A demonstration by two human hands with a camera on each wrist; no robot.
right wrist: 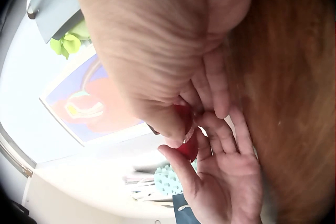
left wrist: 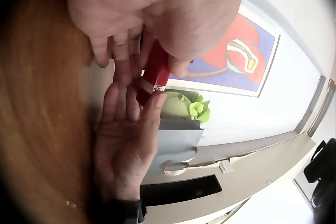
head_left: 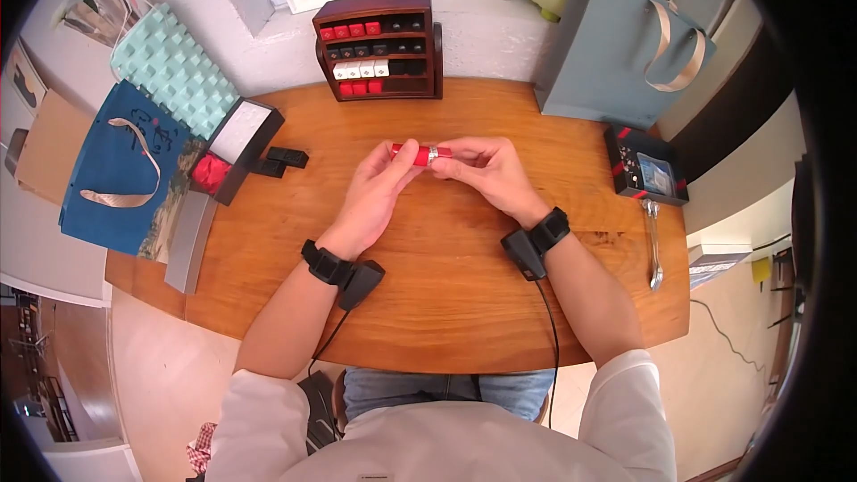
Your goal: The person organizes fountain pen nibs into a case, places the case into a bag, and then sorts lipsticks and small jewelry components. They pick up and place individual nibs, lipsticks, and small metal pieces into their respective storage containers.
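Note:
A red lipstick tube (head_left: 421,159) with a silver band (head_left: 434,155) is held level between both hands over the wooden table (head_left: 446,286). My left hand (head_left: 368,201) pinches its left end between thumb and fingers. At the other end, thumb and fingers of my right hand (head_left: 496,175) grip the part beyond the band. The left wrist view shows the red tube (left wrist: 156,69) running from the left thumb to the right fingertips. In the right wrist view the tube (right wrist: 190,149) is partly hidden behind the right thumb.
Behind the hands stands a dark wooden rack (head_left: 327,14) with rows of red, black and white lipsticks. Small black pieces (head_left: 286,158) and an open box (head_left: 259,129) lie left, beside a blue bag (head_left: 116,170). A grey bag (head_left: 594,54), black box (head_left: 629,180) and silver tool (head_left: 655,250) are right.

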